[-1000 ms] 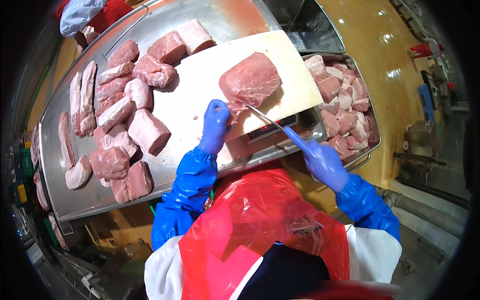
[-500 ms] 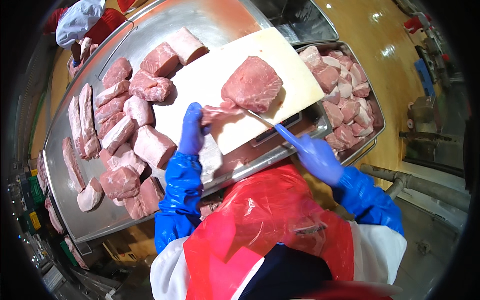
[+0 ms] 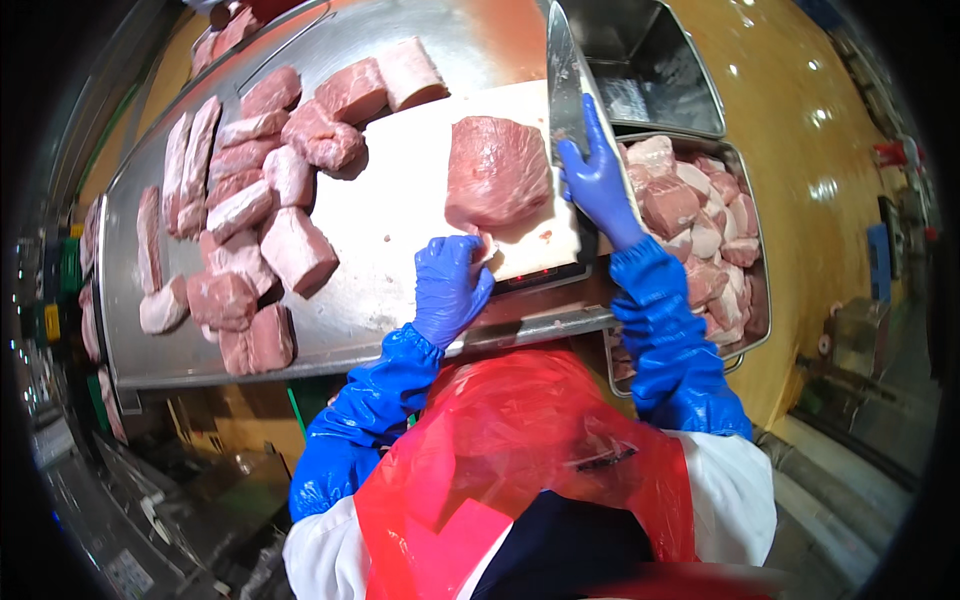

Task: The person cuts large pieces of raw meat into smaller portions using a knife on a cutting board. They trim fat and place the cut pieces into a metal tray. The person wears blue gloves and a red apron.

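Observation:
A thick boneless slab of raw pink meat (image 3: pixel 497 172) lies on the white cutting board (image 3: pixel 405 200). At its near edge, my left hand (image 3: pixel 450 285) in a purple-blue glove is closed, with a small meat trimming (image 3: pixel 486 246) showing beside the curled fingers. Most of that scrap is hidden. My right hand (image 3: pixel 603 190), gloved alike, grips a large knife (image 3: pixel 566 85) at the board's right edge. The index finger stretches along the blade, which points away from me and stands apart from the slab. The palm hides the handle.
Several meat pieces (image 3: pixel 298 250) lie on the steel table (image 3: pixel 345 345) at left. Right of the board, a metal tub (image 3: pixel 764 300) holds many chunks, with another deep metal tub (image 3: pixel 712 105) behind it. A dark device with a red display (image 3: pixel 545 277) sits under the board.
The knife has moved from the slab's near edge to the board's right side, blade now pointing away. My left hand has come in from the left to the slab's near edge. The view has shifted.

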Motion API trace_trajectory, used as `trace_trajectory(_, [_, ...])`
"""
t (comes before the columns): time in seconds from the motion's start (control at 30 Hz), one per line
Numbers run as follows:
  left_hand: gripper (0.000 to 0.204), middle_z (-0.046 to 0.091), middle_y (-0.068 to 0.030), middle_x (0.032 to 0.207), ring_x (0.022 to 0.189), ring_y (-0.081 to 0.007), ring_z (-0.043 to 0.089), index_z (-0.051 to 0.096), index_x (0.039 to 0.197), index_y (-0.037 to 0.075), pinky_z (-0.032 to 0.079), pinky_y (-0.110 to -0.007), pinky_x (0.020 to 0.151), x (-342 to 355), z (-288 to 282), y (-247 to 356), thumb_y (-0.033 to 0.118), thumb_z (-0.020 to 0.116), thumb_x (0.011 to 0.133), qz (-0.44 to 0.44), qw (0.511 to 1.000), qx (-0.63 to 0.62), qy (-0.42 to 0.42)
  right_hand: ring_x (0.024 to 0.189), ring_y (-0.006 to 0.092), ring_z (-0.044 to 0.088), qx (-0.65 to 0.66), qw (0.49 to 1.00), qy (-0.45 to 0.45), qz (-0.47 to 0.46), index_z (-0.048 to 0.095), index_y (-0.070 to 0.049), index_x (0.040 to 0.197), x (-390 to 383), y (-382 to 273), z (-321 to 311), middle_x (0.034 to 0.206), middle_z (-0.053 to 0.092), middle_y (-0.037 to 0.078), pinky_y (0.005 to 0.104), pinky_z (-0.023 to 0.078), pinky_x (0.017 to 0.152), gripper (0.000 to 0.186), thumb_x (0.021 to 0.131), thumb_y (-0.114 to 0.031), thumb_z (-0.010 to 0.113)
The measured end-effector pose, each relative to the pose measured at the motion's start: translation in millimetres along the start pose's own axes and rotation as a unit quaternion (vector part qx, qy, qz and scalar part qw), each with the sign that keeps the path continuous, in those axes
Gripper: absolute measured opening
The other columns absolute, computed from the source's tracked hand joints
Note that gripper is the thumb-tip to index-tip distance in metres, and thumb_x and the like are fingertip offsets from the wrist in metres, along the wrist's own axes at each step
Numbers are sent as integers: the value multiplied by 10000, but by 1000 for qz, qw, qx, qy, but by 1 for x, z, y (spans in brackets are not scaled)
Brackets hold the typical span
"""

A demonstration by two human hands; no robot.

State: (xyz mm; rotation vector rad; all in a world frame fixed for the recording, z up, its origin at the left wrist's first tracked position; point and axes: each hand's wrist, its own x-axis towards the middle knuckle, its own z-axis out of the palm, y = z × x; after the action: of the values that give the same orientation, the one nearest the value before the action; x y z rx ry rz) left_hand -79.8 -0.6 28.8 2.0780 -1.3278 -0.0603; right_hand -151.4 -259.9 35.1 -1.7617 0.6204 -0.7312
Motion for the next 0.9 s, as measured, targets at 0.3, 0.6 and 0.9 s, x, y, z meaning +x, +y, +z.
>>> trace_trajectory(0.3, [264,577,-106,892,866,-349,559,579,907,83,490,-444,714,-14,-3,-12,46,702,676,-14,998,25,57,695,445,655,-245,912,-318,-86,199,-150,1602,-35,-72,68,826,665,290,535,512,665,771,907,-76,525])
trace_trajectory(0.6, [310,617,-139,920,1005,-374,593,635,1004,99,532,-469,780,24,-10,-96,9,634,707,-79,988,-28,134,667,362,654,-573,671,-455,-115,228,-301,1604,-92,-130,-120,866,661,193,464,529,616,938,805,76,543])
trace_trajectory(0.9, [335,622,-148,1081,1030,-360,563,696,1097,118,488,-441,881,42,-25,-107,177,689,767,-50,990,88,93,998,418,671,-220,938,-268,3,245,-135,1598,-122,-130,-62,1125,649,284,444,513,858,736,922,-21,510])
